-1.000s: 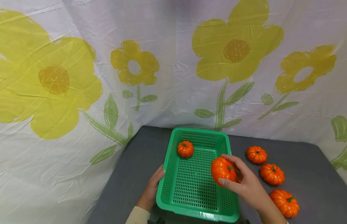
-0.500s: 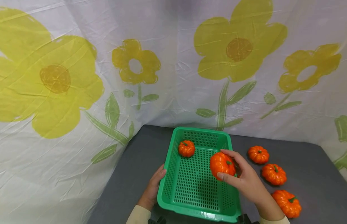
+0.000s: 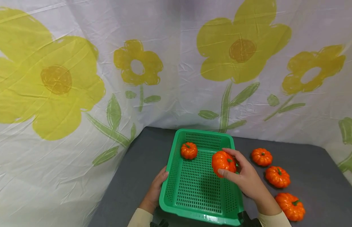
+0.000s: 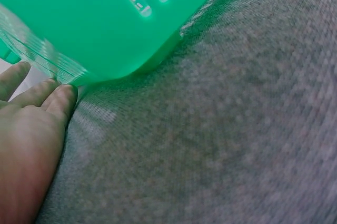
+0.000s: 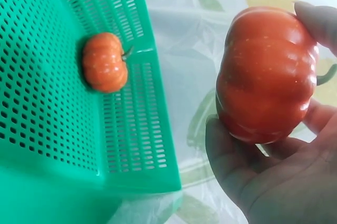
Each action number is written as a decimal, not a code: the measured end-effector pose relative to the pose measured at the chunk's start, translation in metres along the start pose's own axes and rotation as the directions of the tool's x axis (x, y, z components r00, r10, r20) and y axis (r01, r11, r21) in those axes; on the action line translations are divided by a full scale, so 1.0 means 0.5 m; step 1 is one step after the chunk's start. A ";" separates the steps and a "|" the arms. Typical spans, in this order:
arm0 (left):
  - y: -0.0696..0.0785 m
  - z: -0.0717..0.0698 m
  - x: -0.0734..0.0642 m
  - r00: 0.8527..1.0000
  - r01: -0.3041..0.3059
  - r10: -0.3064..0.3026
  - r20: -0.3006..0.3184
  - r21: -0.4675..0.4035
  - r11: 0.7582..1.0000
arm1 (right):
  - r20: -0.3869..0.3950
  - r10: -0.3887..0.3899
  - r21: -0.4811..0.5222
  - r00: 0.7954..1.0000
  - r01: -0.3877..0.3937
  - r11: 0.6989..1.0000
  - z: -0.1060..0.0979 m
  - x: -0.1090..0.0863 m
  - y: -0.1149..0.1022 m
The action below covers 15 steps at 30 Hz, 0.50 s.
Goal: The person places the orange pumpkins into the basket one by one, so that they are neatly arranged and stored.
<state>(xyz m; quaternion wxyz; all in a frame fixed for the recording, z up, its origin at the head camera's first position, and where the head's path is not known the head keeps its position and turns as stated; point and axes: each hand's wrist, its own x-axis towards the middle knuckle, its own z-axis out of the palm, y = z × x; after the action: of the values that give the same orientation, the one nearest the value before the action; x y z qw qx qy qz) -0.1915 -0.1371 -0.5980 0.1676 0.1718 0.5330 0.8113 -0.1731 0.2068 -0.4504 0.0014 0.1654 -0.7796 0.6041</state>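
My right hand (image 3: 245,176) holds an orange toy pumpkin (image 3: 223,164) above the right side of a green plastic basket (image 3: 201,217). In the right wrist view, thumb and fingers wrap the pumpkin (image 5: 268,76), its green stem facing the palm. My left hand (image 3: 156,189) grips the basket's left rim; the left wrist view shows its fingertips (image 4: 66,92) against the edge, with the thumb out of sight there. Another small pumpkin (image 3: 188,151) lies inside the basket near its far left corner.
Right of the basket, three more pumpkins stand in a row on the dark grey tabletop (image 3: 312,170): a far one (image 3: 261,157), a middle one (image 3: 277,177) and a near one (image 3: 290,206). A white flowered cloth (image 3: 176,94) hangs behind and to the left.
My right hand has moved slightly up and to the left with its pumpkin, over the basket. The left hand stays on the rim, and the other pumpkins have not moved.
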 end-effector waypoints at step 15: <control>-0.002 -0.005 0.000 1.000 0.001 -0.001 0.023 -0.009 1.000 | -0.019 0.073 -0.010 0.997 -0.074 0.997 0.007 0.033 0.019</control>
<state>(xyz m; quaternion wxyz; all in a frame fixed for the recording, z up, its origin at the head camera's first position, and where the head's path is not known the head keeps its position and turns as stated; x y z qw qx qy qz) -0.1925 -0.1385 -0.6000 0.1748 0.1803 0.5273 0.8117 -0.1905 0.2012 -0.4571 -0.0129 0.1311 -0.7882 0.6012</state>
